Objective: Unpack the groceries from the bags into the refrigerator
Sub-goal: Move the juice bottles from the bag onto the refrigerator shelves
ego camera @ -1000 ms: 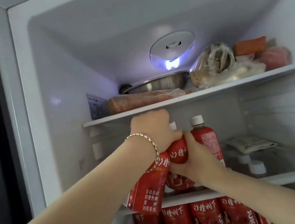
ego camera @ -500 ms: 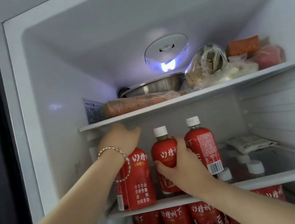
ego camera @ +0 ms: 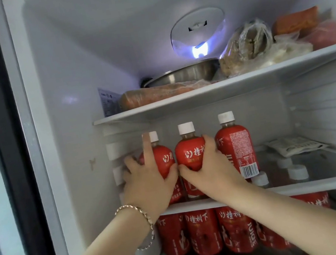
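Note:
Three red juice bottles with white caps stand upright in a row on the refrigerator's middle glass shelf (ego camera: 320,184). My left hand (ego camera: 149,182), with a gold bracelet at the wrist, wraps the left bottle (ego camera: 165,157), one finger pointing up its neck. My right hand (ego camera: 210,169) grips the middle bottle (ego camera: 189,150). The right bottle (ego camera: 235,144) stands free just beside my right hand.
Several more red bottles (ego camera: 234,228) fill the shelf below. The top shelf (ego camera: 223,88) holds wrapped carrots (ego camera: 156,94), a steel bowl (ego camera: 187,74) and bagged food (ego camera: 255,44). A white packet (ego camera: 296,145) lies at the right on the middle shelf. The fridge wall is close on the left.
The left bottle went from tilted in my left hand to upright on the shelf. My left hand slid down from its top to its body. My right hand stays on the middle bottle.

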A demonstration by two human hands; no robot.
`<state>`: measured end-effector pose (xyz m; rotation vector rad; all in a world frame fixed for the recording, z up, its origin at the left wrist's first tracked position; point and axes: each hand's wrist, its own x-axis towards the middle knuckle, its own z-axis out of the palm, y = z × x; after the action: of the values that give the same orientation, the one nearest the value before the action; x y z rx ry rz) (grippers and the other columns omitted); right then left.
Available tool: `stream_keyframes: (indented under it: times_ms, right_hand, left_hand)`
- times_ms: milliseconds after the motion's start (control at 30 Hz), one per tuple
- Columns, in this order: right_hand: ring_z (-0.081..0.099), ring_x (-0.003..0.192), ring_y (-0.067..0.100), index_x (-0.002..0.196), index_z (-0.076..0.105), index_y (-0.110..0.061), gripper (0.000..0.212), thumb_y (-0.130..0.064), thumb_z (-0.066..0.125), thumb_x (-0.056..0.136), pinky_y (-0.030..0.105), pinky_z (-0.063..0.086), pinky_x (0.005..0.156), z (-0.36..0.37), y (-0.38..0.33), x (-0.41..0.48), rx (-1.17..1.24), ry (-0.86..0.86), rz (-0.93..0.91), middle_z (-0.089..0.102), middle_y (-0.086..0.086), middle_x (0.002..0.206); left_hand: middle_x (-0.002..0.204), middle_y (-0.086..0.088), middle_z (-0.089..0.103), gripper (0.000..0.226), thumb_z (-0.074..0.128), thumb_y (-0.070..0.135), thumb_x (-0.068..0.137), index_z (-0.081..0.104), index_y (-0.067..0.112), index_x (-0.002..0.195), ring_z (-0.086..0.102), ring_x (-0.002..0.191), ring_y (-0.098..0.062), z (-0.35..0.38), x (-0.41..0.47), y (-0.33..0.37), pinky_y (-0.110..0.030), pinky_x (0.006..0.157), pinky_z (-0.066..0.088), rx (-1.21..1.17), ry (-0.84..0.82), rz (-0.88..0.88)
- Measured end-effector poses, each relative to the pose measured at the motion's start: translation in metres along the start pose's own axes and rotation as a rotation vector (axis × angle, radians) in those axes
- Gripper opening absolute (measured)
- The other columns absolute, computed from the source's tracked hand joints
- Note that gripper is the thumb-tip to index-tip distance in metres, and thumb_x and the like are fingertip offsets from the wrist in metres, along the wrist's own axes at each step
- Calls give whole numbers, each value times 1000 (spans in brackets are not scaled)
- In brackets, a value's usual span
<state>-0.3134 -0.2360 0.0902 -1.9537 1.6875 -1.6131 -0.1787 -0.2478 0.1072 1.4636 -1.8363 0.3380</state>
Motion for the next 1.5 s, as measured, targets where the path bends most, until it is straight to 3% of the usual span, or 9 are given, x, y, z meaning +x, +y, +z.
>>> stream_keyframes:
  times_ms: [333,533,833,933,1100,1200,1333,1433,1500]
  right_hand:
    - [52,117,29,146,-18,-17,103,-48,60,86,37,47,91,22,5,58,-428,-153,238,35,19,141]
    - [44,127,36,145,-25,-9,106,-39,60,89,42,44,101,44,24,104,-509,-135,434,33,29,142]
    - [39,134,29,142,-18,10,93,-6,57,90,30,35,107,54,38,120,-315,-243,480,33,21,147]
    - [48,125,27,143,17,11,68,-9,54,91,25,41,98,44,32,112,-381,-318,440,44,20,139]
    - [58,92,21,88,55,-5,9,-4,46,90,20,44,61,20,-8,71,-379,-350,261,56,7,93]
    - [59,92,19,103,61,-12,18,-15,50,89,27,51,72,-2,-28,32,-509,-90,-26,59,4,103]
    - [49,107,20,128,36,-17,53,-44,57,87,29,46,78,-53,-28,7,-720,178,63,38,4,126]
    - [49,116,29,142,18,-16,96,-62,66,73,36,48,86,-77,-6,16,-674,38,424,34,13,135]
    - [59,97,22,135,26,-18,92,-57,74,67,34,57,77,-79,7,24,-455,-79,479,50,5,116]
  left_hand:
    - [142,-17,33,80,68,26,84,17,4,141,42,127,-28,47,60,-2,-32,104,34,-524,-207,-180]
    - [148,-16,21,86,58,46,87,11,5,146,43,128,-30,78,96,8,-38,98,41,-193,-253,-203]
    - [142,-24,37,80,54,9,91,-3,-4,145,46,128,-32,113,121,7,-36,103,38,-140,-322,-239]
    - [141,-24,40,72,48,6,93,-1,-8,144,46,128,-30,112,117,6,-34,103,38,-70,-350,-189]
    - [135,-19,46,42,40,13,98,33,-3,136,49,123,-30,101,103,18,-36,93,46,73,-312,-64]
    - [128,-19,47,42,38,24,92,51,11,130,53,113,-34,89,100,27,-40,80,50,174,133,139]
    - [156,-6,-4,58,43,36,95,17,40,146,0,142,-35,102,95,31,-56,109,19,48,-197,415]
    - [157,4,-18,55,40,35,97,17,44,146,-13,143,-36,109,97,29,-61,109,18,12,-302,398]
    - [157,6,-19,54,40,36,97,18,44,146,-13,143,-36,112,98,26,-61,108,21,73,-360,384]
